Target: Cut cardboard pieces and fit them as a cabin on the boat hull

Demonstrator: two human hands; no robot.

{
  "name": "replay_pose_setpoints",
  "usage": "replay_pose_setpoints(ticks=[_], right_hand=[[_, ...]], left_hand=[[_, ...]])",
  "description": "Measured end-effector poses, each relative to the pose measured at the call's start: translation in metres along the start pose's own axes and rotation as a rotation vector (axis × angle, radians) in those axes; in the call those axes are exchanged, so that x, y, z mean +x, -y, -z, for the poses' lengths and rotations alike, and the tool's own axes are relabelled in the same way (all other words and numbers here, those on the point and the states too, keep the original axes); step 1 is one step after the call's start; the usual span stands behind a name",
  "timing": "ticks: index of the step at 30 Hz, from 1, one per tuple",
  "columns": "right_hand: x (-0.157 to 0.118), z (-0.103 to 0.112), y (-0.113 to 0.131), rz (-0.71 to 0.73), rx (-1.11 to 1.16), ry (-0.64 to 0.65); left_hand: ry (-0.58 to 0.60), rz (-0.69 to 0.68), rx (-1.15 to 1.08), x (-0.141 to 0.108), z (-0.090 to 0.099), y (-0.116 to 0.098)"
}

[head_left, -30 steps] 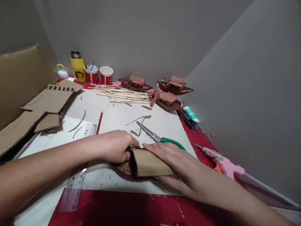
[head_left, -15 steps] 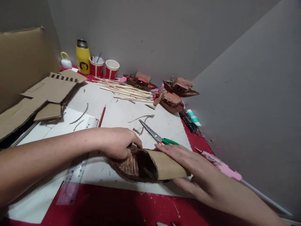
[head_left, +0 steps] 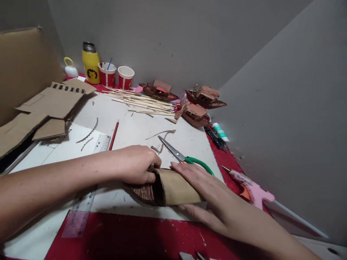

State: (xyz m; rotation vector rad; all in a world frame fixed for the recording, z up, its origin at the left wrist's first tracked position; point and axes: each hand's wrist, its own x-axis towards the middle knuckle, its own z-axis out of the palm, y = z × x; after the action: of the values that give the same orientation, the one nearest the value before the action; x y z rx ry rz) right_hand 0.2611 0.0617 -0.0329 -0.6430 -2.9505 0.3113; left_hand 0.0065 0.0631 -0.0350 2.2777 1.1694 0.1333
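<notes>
A small brown cardboard boat hull (head_left: 142, 193) lies on the white board in front of me, its inside streaked reddish-brown. Over it arches a curved tan cardboard roof (head_left: 179, 188) with a corrugated edge facing left. My left hand (head_left: 141, 164) is closed at the hull's far rim, just left of the roof; its fingertips are partly hidden inside. Thumb and fingers of my right hand (head_left: 207, 196) clasp the roof from either side at its right end, which they partly cover. Just beyond lie scissors (head_left: 187, 157) with green handles.
Several thin sticks (head_left: 143, 103) lie behind, near finished model boats (head_left: 195, 113). A ruler (head_left: 81, 209) and red pencil (head_left: 114, 135) are left of centre. Cut cardboard (head_left: 56, 103) is at left, a pink glue gun (head_left: 252, 187) at right. Cups (head_left: 126, 77) and a yellow bottle (head_left: 91, 65) stand behind.
The roof has slid left along the hull with my right hand, covering more of it and coming closer to my left hand. The whole view has shifted slightly.
</notes>
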Motion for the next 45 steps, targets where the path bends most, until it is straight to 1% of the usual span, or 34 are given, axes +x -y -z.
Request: replay_pose_setpoints(ticks=[3,6,11,18,23,27,30,34,36,40,41,43,45], right_hand=[[0.002,-0.002,0.003,0.002,0.028,-0.027],[0.005,-0.004,0.005,0.000,0.035,-0.053],[0.008,-0.013,0.005,0.009,0.028,-0.109],[0.006,-0.024,0.007,0.042,-0.005,-0.163],[0.005,-0.023,0.010,0.002,0.040,-0.171],[0.010,-0.025,0.011,0.001,0.049,-0.214],[0.012,-0.030,0.012,0.011,0.045,-0.224],[0.011,-0.035,0.014,0.019,0.003,-0.248],[0.010,-0.035,0.015,0.022,-0.021,-0.240],[0.011,-0.033,0.016,0.019,-0.037,-0.216],[0.011,-0.033,0.015,0.014,-0.032,-0.221],[0.013,-0.034,0.015,0.008,-0.015,-0.241],[0.015,-0.036,0.016,0.004,0.002,-0.267]], left_hand=[[-0.048,-0.009,0.058,0.003,-0.007,0.001],[-0.051,-0.019,0.054,0.004,-0.009,0.003],[-0.014,-0.020,0.059,0.005,-0.006,0.003],[0.018,0.006,-0.013,0.004,-0.004,0.000],[0.055,0.014,-0.105,-0.003,0.006,0.001],[0.103,0.050,-0.247,-0.009,0.015,0.005],[0.123,0.047,-0.331,-0.011,0.016,0.008],[0.114,0.035,-0.395,-0.010,0.013,0.010],[0.119,0.038,-0.426,-0.010,0.014,0.011],[0.153,0.076,-0.445,-0.019,0.028,0.007],[0.137,0.086,-0.445,-0.022,0.032,0.004],[0.064,0.090,-0.413,-0.029,0.037,-0.004],[-0.025,0.075,-0.308,-0.033,0.034,-0.013]])
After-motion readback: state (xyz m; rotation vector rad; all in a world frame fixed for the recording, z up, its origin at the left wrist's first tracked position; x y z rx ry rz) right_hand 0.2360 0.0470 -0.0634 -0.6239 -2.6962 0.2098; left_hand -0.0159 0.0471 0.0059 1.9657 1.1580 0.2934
